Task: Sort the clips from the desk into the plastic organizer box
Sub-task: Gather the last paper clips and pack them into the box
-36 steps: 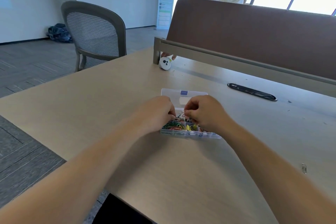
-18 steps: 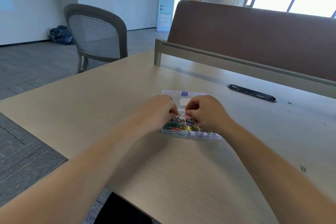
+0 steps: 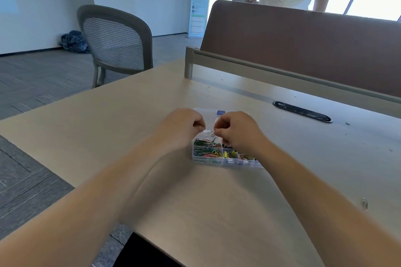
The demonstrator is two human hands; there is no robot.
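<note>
So both hands are bunched up right over the organizer box (image 3: pixel 217 161), which sits mid-desk (image 3: pixel 195 201) with its lid (image 3: pixel 208 112) flipped open behind; the left hand (image 3: pixel 184 129) and right hand (image 3: pixel 237 134) have fingers curled in, and each looks to be pinching one end of a silver clip (image 3: pixel 212 130) strung between them. Hard to tell if it's one clip or two hooked together, too small to say.

The thing that matters: the clip's long axis runs side to side, hand to hand, and it hangs straight above the far compartments; the near ones already hold coloured clips (image 3: pixel 206 154). So my guess is the drop is basically straight down, no reaching needed; whichever hand lets go last decides which compartment it lands in.

There's also a loose clip (image 3: pixel 365 203) lying on the desk well off to the right, much nearer the right arm than the left; I'd bet that hand goes for it later.
</note>
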